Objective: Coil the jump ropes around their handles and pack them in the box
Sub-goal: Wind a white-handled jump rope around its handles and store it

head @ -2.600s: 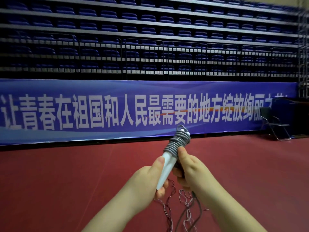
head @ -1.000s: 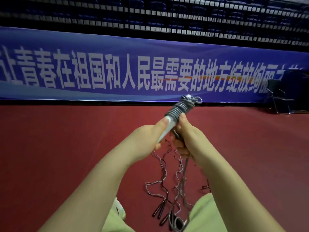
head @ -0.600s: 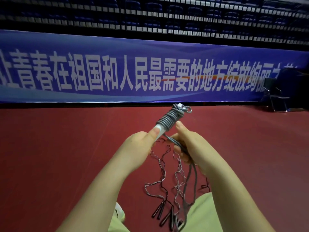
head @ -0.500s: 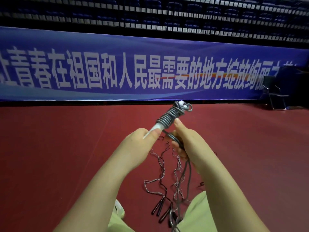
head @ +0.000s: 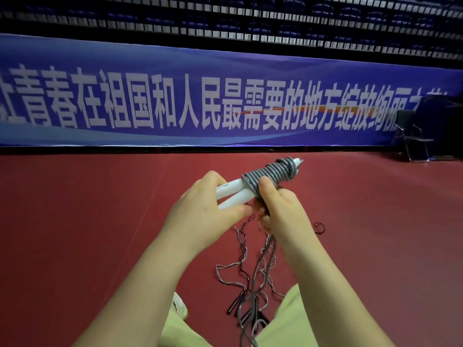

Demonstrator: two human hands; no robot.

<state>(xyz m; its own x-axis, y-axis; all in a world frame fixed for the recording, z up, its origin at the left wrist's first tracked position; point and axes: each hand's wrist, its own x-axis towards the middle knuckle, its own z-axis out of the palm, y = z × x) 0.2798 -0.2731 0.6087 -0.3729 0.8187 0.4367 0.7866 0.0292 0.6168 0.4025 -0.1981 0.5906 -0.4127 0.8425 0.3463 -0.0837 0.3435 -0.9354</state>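
Two white jump-rope handles lie side by side in front of me, with grey rope coiled round their far half. My left hand grips the bare white ends. My right hand holds the loose grey rope just below the coil, thumb against the windings. The rest of that grey rope hangs down to the red floor. Thin striped jump ropes with black handles lie tangled on the floor below my hands. No box is in view.
Red sports floor stretches all round. A blue banner runs along the wall under dark tiered seating. A black folding chair stands at the far right. My light green trouser legs and a white shoe are at the bottom.
The view has tilted down from the stands to the floor. The handles have swung from steeply upright to nearly level, and the grey coil has grown further along them.
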